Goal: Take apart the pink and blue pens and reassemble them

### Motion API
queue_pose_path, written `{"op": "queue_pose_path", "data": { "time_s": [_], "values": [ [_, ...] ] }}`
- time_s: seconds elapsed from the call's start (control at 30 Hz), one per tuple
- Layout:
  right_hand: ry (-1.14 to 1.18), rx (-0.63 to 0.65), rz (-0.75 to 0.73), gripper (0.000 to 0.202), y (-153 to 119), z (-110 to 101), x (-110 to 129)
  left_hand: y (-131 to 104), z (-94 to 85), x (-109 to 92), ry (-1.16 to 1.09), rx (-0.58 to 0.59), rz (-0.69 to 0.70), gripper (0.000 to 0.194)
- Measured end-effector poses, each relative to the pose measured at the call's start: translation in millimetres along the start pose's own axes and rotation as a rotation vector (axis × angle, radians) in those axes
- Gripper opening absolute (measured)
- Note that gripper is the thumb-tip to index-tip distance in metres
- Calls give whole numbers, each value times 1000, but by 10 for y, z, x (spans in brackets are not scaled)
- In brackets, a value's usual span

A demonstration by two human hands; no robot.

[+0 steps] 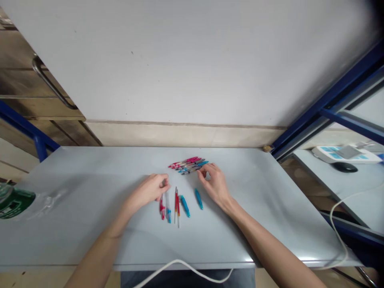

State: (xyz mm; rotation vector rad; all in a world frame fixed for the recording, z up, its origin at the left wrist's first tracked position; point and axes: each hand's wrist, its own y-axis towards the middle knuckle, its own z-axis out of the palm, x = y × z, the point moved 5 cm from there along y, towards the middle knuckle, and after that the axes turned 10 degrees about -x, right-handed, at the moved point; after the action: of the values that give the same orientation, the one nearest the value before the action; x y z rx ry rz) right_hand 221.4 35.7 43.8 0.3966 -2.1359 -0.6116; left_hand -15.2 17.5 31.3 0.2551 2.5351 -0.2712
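My left hand (153, 187) has its fingers curled together at the upper ends of two clear pen barrels, one with a red grip (163, 209) and one with a blue grip (169, 215). What those fingertips hold, if anything, is hidden. My right hand (215, 183) pinches thumb and forefinger at the right end of a dark pen (191, 171), the nearest in a pile of pens (187, 162) with red, blue and black parts. Between my hands lie thin red refills (177, 206), a blue pen part (185, 206) and another blue pen part (198, 199).
A green-labelled bottle (16, 201) lies at the table's left. A white cable (180, 262) crosses the front edge of the grey table (99, 224). Blue metal posts (324, 100) rise at the right, beyond which sit a black mouse (345, 167) and a white device (325, 154).
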Motion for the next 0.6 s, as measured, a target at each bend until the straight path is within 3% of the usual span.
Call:
{"op": "queue_pose_path", "data": {
  "time_s": [0.27, 0.6],
  "values": [
    [-97, 23, -74, 25, 3, 2, 21, -46, -52, -47, -10, -34, -9, 21],
    [-121, 26, -65, 24, 31, 4, -68, -60, 69, 31, 27, -11, 12, 21]
  ]
}}
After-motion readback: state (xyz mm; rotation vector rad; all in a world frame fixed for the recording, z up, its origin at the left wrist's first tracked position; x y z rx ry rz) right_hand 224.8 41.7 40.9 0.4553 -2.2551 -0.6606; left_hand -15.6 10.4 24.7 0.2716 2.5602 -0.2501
